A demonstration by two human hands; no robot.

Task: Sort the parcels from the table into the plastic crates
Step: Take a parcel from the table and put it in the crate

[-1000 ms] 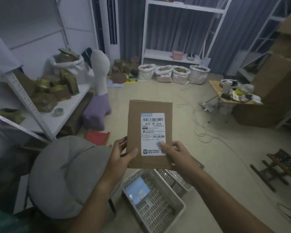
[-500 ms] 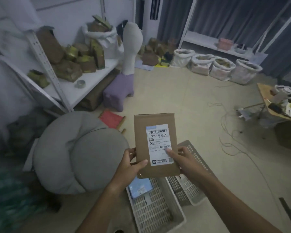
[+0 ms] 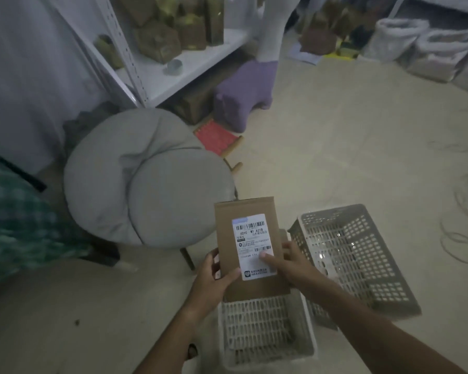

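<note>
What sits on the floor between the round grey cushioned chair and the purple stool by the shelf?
In the head view, a small red woven stool with wooden legs lies between the round grey cushioned chair and the purple stool.

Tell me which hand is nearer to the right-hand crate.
Right. The right hand grips the parcel beside the right-hand crate's near wall; the left hand holds the parcel's far side.

The white label (image 3: 255,248) stuck on the brown parcel (image 3: 250,247) carries barcodes and the code "5D1E M1 A21B"; the smaller printed lines below are too small to read.
</note>
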